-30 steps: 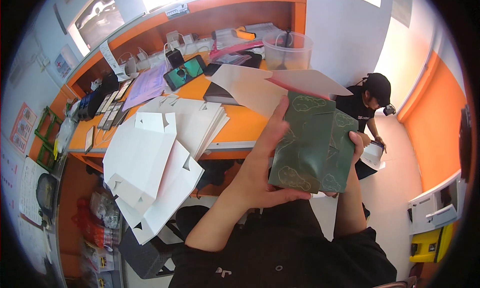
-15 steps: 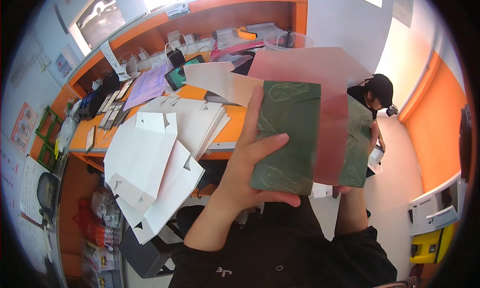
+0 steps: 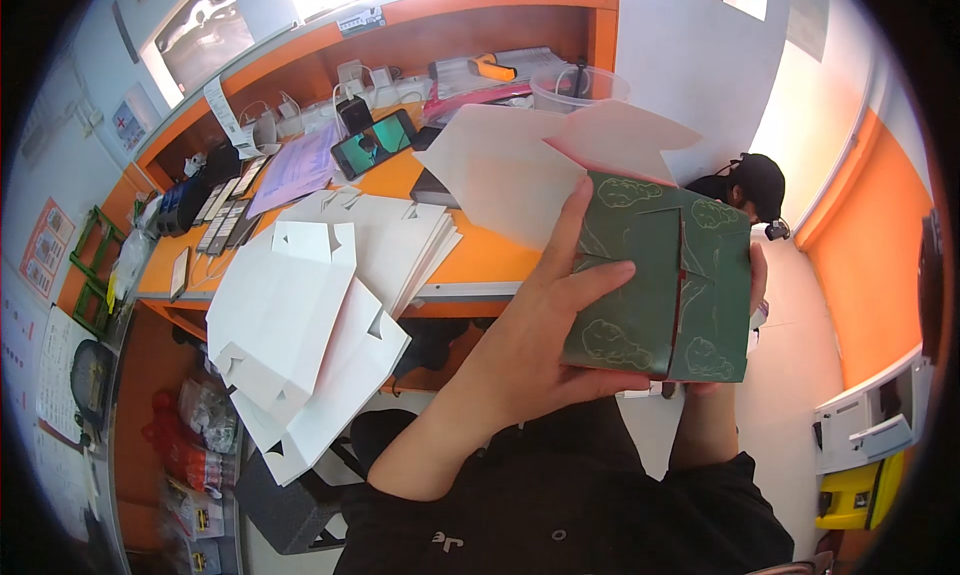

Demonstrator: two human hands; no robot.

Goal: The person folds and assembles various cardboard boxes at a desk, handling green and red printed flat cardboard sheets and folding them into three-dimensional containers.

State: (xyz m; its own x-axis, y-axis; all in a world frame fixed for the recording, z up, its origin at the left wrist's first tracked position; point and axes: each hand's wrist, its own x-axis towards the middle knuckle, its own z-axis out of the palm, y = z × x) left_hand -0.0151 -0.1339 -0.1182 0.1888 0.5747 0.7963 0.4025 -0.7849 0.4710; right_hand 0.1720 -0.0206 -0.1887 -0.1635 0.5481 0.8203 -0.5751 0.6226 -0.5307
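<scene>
Both hands hold a dark green folding carton (image 3: 625, 310) with pale outline drawings, above the desk's front edge and my lap. Its two green panels lie almost edge to edge, with a thin dark-red slit between them. Pale flaps (image 3: 500, 165) stick out from its far end. My left hand (image 3: 545, 320) grips the left side, forefinger along the far left edge, thumb across the green face. My right hand (image 3: 757, 290) wraps the right side; only some fingers show there, the rest is behind the carton. Left of it lies a stack of flat white carton blanks (image 3: 290, 325).
An orange desk (image 3: 490, 255) carries a phone (image 3: 375, 143) with a lit screen, chargers, purple papers (image 3: 295, 170), several more phones and a clear round tub (image 3: 580, 87). A person in a black cap (image 3: 757, 185) is at the right. A yellow case (image 3: 860, 490) stands low at right.
The green panels have come together, covering the wide dark-red inside. The carton has shifted right with both hands, and its far flaps have swung to new angles.
</scene>
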